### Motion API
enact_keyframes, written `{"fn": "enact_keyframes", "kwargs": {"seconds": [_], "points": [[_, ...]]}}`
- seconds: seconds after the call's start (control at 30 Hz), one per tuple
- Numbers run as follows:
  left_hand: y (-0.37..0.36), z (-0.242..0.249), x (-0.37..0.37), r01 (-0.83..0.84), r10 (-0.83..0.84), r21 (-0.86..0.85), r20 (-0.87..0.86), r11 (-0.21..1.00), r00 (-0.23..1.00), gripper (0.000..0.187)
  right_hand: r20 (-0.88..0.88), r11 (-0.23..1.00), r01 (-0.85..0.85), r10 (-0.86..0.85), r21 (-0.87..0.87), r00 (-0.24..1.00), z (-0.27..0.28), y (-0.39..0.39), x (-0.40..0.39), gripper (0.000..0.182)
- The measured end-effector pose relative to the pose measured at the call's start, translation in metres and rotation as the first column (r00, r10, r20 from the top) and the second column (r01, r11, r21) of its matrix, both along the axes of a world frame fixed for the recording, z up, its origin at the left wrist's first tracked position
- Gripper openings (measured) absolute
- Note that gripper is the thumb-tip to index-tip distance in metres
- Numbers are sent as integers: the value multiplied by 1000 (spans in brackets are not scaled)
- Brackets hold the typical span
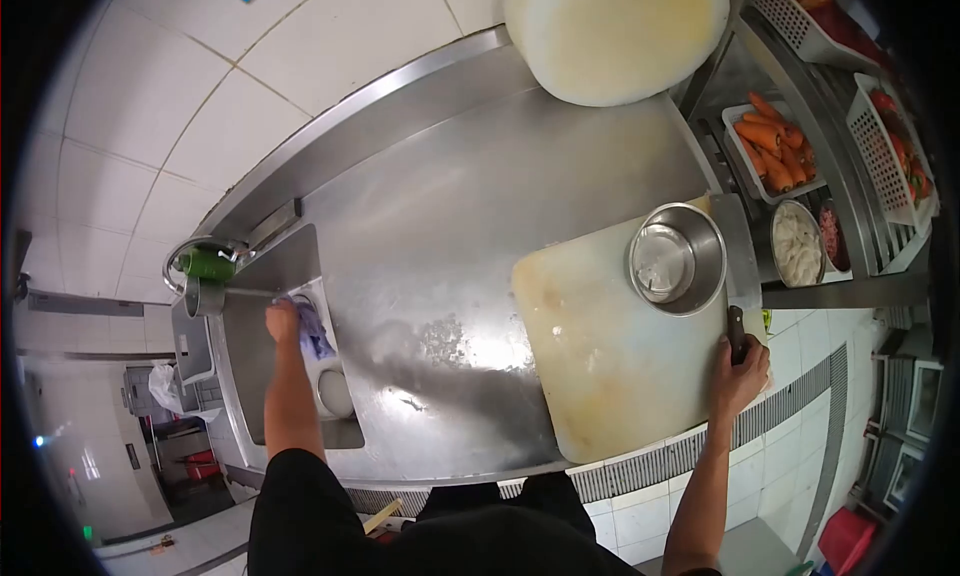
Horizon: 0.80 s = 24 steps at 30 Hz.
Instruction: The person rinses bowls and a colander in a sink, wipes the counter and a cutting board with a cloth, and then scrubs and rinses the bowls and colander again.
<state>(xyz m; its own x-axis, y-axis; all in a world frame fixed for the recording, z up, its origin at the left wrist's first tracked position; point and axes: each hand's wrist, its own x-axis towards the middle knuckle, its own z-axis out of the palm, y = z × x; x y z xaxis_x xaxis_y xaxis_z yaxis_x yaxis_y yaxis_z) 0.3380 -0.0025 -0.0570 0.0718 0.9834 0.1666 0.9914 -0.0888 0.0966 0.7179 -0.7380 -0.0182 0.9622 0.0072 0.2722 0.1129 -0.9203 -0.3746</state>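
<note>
My left hand [283,321] is over the sink [250,376] at the left, its fingers closed on a bunched purple cloth [315,331]. On the right, my right hand [742,376] grips the dark handle of a cleaver [738,246]. Its wide blade lies along the right edge of the cutting board [610,356], beside a round steel pot [704,286]. The pot stands on the board's far right corner, with something clear and shiny inside that I cannot make out. Below the cloth, a round pale bowl [336,393] sits in the sink.
A steel counter [420,256] spans between sink and board. A large round board [615,36] stands at the back. Right-hand shelves hold a basket of carrots [775,146], a pot of pale food [797,246] and a white basket [885,146]. A faucet [205,296] and a green object [207,266] are left.
</note>
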Motion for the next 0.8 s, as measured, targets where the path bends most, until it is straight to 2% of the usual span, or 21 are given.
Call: {"fn": "enact_keyframes", "kwargs": {"seconds": [0.07, 0.13, 0.2, 0.23, 0.27, 0.3, 0.33, 0.37, 0.4, 0.43, 0.5, 0.57, 0.6, 0.63, 0.7, 0.73, 0.77, 0.8], "points": [[33, 9, -15, -1, 7, -28, 207, 1000, 978, 51, 44, 1000, 8, -7, -24, 999, -2, 1, 2, 37], [19, 54, 35, 185, -150, -56, 380, 981, 913, 56, 47, 1000, 1, -1, -5, 999, -2, 1, 3, 37], [7, 86, 115, 330, -397, 249, 300, 910, 868, 58, 45, 1000, -5, 5, 2, 999, -1, -1, 2, 37], [-6, 105, 165, 403, -509, 321, 397, 857, 764, 57, 38, 1000, -2, 2, 4, 999, 0, 0, 2, 36], [-74, 165, 233, 410, -444, 179, 463, 895, 768, 55, 30, 1000, 0, -1, 5, 1000, 0, 2, 1, 36], [-84, 165, 280, 488, -571, 298, 485, 820, 663, 51, 33, 1000, 5, -5, -4, 999, 0, 3, 1, 36], [-95, 170, 329, 643, -772, 430, 305, 634, 557, 44, 28, 1000, 6, -6, -10, 1000, 1, 4, 1, 36], [-105, 167, 380, 782, -915, 485, 113, 392, 388, 39, 25, 1000, 9, -9, -17, 1000, 1, 4, 1, 36], [-127, 163, 425, 823, -957, 548, -129, 150, 261, 39, 27, 999, 21, -20, -29, 999, 1, 5, 0, 36], [-148, 156, 459, 898, -929, 429, -287, 93, 234, 47, 32, 1000, 20, -19, -23, 999, 0, 6, 1, 36], [-166, 115, 504, 891, -838, 436, -434, 125, 330, 53, 44, 999, 21, -19, -35, 999, 0, 7, 2, 36], [-151, 99, 509, 907, -851, 394, -418, 146, 318, 52, 0, 1000, 27, -27, -2, 1000, -2, 7, 2, 36], [-143, 94, 497, 926, -854, 338, -419, 169, 309, 51, -24, 1000, 20, -20, -14, 999, -2, 6, -2, 36], [-121, 95, 479, 933, -823, 332, -484, 141, 297, 41, -5, 999, 22, -22, -39, 1000, -1, 7, -2, 36], [-73, 96, 429, 923, -830, 364, -471, 124, 297, 39, 45, 999, 11, -9, -42, 999, -1, 9, 1, 35], [-46, 104, 380, 870, -726, 436, -518, 230, 452, 41, 18, 999, 12, -11, -46, 1000, 3, 3, -4, 35], [-27, 108, 363, 837, -790, 484, -394, 256, 470, 42, 13, 1000, 11, -10, -23, 1000, 4, 5, 0, 35], [-6, 114, 347, 818, -864, 439, -158, 372, 478, 43, 12, 1000, 8, -8, 5, 1000, 3, 8, 1, 35]]}}
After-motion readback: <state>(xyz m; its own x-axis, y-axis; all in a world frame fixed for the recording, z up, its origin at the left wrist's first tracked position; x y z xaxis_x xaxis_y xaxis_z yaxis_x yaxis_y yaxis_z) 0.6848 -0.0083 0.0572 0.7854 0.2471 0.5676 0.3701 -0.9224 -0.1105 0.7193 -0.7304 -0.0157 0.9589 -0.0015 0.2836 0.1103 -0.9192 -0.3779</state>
